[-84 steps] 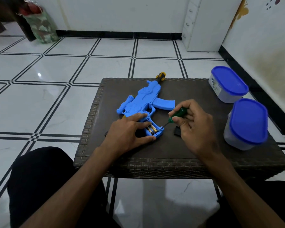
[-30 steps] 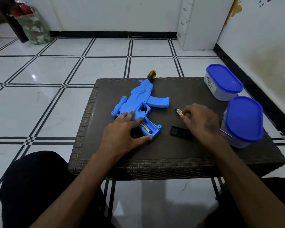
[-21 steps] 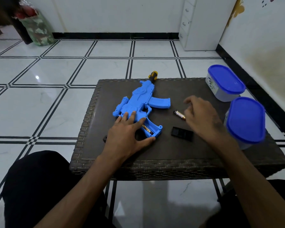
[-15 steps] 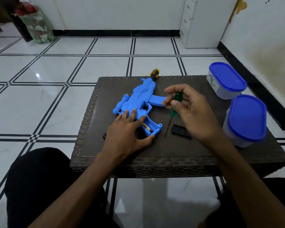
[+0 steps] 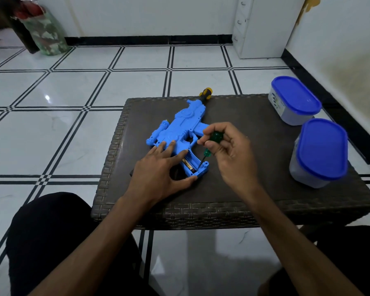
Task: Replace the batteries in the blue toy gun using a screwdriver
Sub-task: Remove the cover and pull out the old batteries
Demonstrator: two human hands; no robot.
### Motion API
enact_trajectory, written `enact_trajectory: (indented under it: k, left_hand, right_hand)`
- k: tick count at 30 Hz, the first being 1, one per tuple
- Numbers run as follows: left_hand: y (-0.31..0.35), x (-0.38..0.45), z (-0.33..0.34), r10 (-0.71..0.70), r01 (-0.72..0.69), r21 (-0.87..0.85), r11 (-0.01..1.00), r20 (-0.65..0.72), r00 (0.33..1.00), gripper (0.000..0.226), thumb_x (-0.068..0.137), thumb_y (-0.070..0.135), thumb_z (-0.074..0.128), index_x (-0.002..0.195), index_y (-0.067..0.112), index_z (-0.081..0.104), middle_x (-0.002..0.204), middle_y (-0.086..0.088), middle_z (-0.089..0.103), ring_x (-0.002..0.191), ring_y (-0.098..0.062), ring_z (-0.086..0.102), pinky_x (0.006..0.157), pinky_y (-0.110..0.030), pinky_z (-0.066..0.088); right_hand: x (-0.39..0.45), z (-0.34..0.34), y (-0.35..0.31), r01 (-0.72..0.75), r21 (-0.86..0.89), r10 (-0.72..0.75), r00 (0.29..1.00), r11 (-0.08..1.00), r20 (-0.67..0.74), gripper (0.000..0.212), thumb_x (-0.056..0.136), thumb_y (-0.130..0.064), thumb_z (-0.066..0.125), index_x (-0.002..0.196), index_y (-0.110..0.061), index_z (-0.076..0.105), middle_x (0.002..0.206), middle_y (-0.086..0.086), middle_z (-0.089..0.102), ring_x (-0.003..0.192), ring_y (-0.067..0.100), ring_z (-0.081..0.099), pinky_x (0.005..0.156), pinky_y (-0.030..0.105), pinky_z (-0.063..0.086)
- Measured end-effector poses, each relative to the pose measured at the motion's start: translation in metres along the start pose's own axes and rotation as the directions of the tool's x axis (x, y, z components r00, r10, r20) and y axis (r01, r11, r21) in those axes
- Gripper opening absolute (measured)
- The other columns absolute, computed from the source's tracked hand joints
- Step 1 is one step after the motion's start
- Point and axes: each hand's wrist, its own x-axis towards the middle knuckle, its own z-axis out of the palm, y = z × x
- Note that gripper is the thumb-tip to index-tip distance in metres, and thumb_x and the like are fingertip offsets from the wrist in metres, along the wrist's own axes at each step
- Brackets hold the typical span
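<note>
The blue toy gun (image 5: 181,127) lies flat on the dark woven table (image 5: 244,201), its grip compartment open toward me with a battery (image 5: 188,164) showing inside. My left hand (image 5: 160,169) presses flat on the gun's lower body, fingers straight, thumb against the grip's end. My right hand (image 5: 229,152) pinches a green-handled screwdriver (image 5: 212,144), whose thin shaft slants down into the open compartment beside the battery. The black cover and the loose battery seen earlier are hidden behind my right hand.
Two translucent tubs with blue lids stand at the table's right side, one at the far corner (image 5: 293,101) and one nearer (image 5: 320,152). A yellow-and-black screwdriver handle (image 5: 206,93) pokes out behind the gun's muzzle. White tiled floor surrounds the table; a white cabinet (image 5: 263,24) stands at the back.
My right hand set a battery down on the table, picked the green screwdriver up again and brought its tip down into the open compartment. My left hand stayed on the gun.
</note>
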Motion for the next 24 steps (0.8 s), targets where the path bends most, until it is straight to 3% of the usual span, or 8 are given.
enact_trajectory:
  k: [5, 14, 17, 21, 24]
  left_hand:
    - [0.000, 0.001, 0.001, 0.009, -0.009, 0.037, 0.999, 0.013, 1.000, 0.080, 0.068, 0.088, 0.032, 0.136, 0.048, 0.048, 0.156, 0.009, 0.034, 0.145, -0.016, 0.027, 0.106, -0.039, 0.040]
    - [0.000, 0.002, 0.001, 0.022, -0.023, 0.051, 0.998, 0.025, 0.999, 0.080, 0.067, 0.087, 0.027, 0.133, 0.048, 0.051, 0.157, 0.008, 0.032, 0.146, -0.017, 0.026, 0.107, -0.037, 0.039]
    - [-0.001, 0.001, 0.001, 0.022, -0.023, 0.038, 0.999, 0.021, 1.000, 0.080, 0.067, 0.087, 0.028, 0.133, 0.048, 0.052, 0.156, 0.008, 0.032, 0.146, -0.017, 0.025, 0.107, -0.039, 0.039]
    - [0.000, 0.002, 0.000, 0.025, -0.025, 0.033, 0.999, 0.019, 1.000, 0.080, 0.068, 0.087, 0.030, 0.133, 0.047, 0.052, 0.157, 0.007, 0.032, 0.146, -0.017, 0.026, 0.108, -0.039, 0.038]
    - [0.001, 0.001, -0.001, 0.018, -0.019, 0.036, 0.999, 0.030, 0.999, 0.081, 0.067, 0.087, 0.027, 0.134, 0.047, 0.051, 0.157, 0.008, 0.031, 0.147, -0.016, 0.024, 0.109, -0.038, 0.037]
  right_hand:
    - [-0.011, 0.002, 0.003, 0.041, 0.073, -0.035, 0.996, 0.996, -0.083, 0.036, 0.089, 0.010, 0.060, 0.089, -0.026, 0.059, 0.092, 0.001, 0.068, 0.099, 0.014, 0.071, 0.084, 0.023, 0.053]
    - [-0.010, 0.003, -0.004, 0.041, 0.024, -0.041, 0.999, 0.999, -0.010, 0.033, 0.087, 0.011, 0.061, 0.088, -0.022, 0.061, 0.089, -0.012, 0.071, 0.096, 0.012, 0.071, 0.085, 0.026, 0.055]
    - [-0.011, 0.001, -0.006, 0.043, 0.027, -0.043, 0.999, 0.999, -0.005, 0.036, 0.088, 0.012, 0.060, 0.086, -0.024, 0.060, 0.089, -0.007, 0.071, 0.096, 0.012, 0.072, 0.085, 0.025, 0.056]
    - [-0.018, -0.004, -0.003, 0.060, 0.061, -0.054, 0.994, 0.996, -0.098, 0.040, 0.089, 0.009, 0.062, 0.084, -0.030, 0.059, 0.089, 0.000, 0.071, 0.097, 0.014, 0.072, 0.085, 0.029, 0.056]
    - [-0.028, -0.010, 0.000, 0.053, 0.110, -0.032, 0.983, 0.993, -0.179, 0.033, 0.089, 0.011, 0.061, 0.085, -0.021, 0.056, 0.087, 0.001, 0.070, 0.098, 0.015, 0.072, 0.085, 0.024, 0.055]
